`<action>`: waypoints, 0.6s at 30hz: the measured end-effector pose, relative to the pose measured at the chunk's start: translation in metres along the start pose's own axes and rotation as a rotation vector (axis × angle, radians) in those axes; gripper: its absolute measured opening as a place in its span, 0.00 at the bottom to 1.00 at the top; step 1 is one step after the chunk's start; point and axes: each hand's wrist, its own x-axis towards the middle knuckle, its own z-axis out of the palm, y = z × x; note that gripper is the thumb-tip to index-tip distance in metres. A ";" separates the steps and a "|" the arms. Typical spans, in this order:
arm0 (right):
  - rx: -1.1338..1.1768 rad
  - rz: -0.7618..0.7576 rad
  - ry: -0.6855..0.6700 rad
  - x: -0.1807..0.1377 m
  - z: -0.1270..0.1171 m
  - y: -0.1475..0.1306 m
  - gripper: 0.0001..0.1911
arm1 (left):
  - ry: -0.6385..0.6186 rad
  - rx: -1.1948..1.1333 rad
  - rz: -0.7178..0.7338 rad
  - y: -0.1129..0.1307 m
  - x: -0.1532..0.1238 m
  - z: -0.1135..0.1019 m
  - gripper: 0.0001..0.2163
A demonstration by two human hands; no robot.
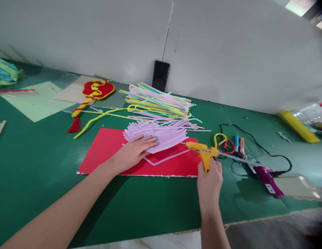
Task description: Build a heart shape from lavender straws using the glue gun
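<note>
**Right hand [210,176] clenched around yellow glue gun [201,147]**

The left hand [135,149], its forearm slanting in, lies palm-down and unclenched on the lilac pipe-cleaner panel [169,136], near the gun's nozzle [183,143]. Underneath, a red board [98,152] rests on the green tabletop [147,204].

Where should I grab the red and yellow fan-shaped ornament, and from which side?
Probably by its slim yellow handle, left hand coming from the near side: the handle slants toward the near left, away from the wide red head, with the tassel at its near end.

Craft workspace: green worktable [150,204], glue gun [202,149], scissors [224,141], heaped pipe cleaners [161,103].
</note>
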 end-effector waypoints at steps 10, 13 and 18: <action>-0.015 -0.008 0.035 0.001 0.003 0.002 0.20 | -0.009 0.010 -0.002 0.000 0.001 0.000 0.19; -0.031 -0.005 0.038 0.001 0.004 0.003 0.20 | -0.002 0.000 -0.001 -0.001 0.001 0.001 0.19; -0.048 -0.012 0.048 0.002 0.006 0.004 0.19 | -0.004 0.009 -0.007 -0.001 0.002 0.001 0.19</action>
